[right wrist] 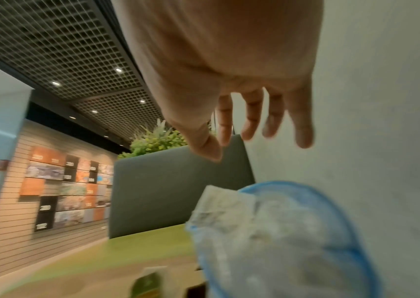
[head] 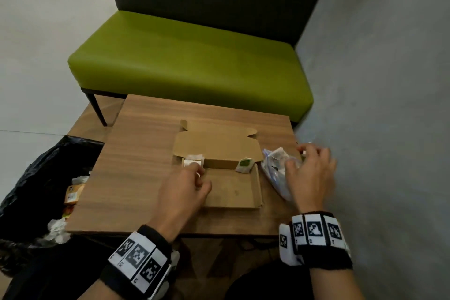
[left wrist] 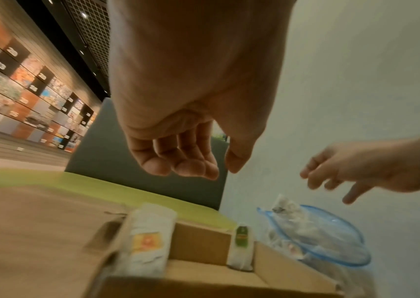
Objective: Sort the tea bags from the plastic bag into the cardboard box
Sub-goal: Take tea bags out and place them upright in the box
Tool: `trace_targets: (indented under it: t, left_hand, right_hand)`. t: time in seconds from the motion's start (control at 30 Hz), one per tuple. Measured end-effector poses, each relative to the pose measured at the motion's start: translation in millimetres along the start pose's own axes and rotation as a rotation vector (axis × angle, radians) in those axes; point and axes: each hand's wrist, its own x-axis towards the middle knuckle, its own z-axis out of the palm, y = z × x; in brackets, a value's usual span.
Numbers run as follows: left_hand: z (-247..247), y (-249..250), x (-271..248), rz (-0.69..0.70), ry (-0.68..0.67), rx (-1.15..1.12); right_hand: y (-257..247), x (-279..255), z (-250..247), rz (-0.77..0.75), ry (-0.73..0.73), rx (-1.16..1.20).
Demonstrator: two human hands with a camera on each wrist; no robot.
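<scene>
The open cardboard box lies mid-table with its lid folded back. White tea bags with an orange label lean in its far left corner, and a green-labelled tea bag leans in the far right corner. My left hand hovers over the box's left side with its fingers loosely curled; in the left wrist view it holds nothing above the orange-labelled bag. Right of the box lies the clear plastic bag of tea bags with a blue rim. My right hand hovers over it, fingers spread.
The wooden table stands against a grey wall on the right. A green bench lies just beyond it. A black bin bag with rubbish sits off the table's left edge.
</scene>
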Motion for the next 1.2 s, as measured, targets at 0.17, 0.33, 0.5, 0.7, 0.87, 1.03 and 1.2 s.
trace_targets:
  t: [0.17, 0.33, 0.5, 0.7, 0.87, 1.03, 1.2]
  left_hand:
    - [24.7, 44.2, 10.8, 0.201, -0.096, 0.041]
    - [40.6, 63.0, 17.8, 0.203, -0.145, 0.034]
    - [44.3, 59.2, 16.5, 0.183, -0.18, -0.013]
    - [41.6, 54.1, 16.7, 0.112, -0.216, -0.209]
    - [40.4, 58.9, 11.9, -0.042, -0.331, -0.659]
    - [36.6, 55.3, 10.0, -0.155, -0.437, -1.04]
    - [29.5, 39.8, 5.9, -0.118, -0.342, -0.996]
  right_hand:
    - [33.0, 20.8, 7.1, -0.067, -0.143, 0.095]
    - [34.9, 35.6, 29.8, -0.141, -0.34, 0.013]
    - [38.1, 34.3, 40.6, -0.154, -0.275, 0.146]
    - [49.6, 26.5, 40.2, -0.227, -0.137, 0.396]
    - [38.0, 3.0, 17.6, -0.475, -0.045, 0.624]
    - [21.6, -22.3, 18.7, -0.641, -0.114, 0.664]
    - [8.3, -34.6, 23.3, -0.635, -0.182, 0.774]
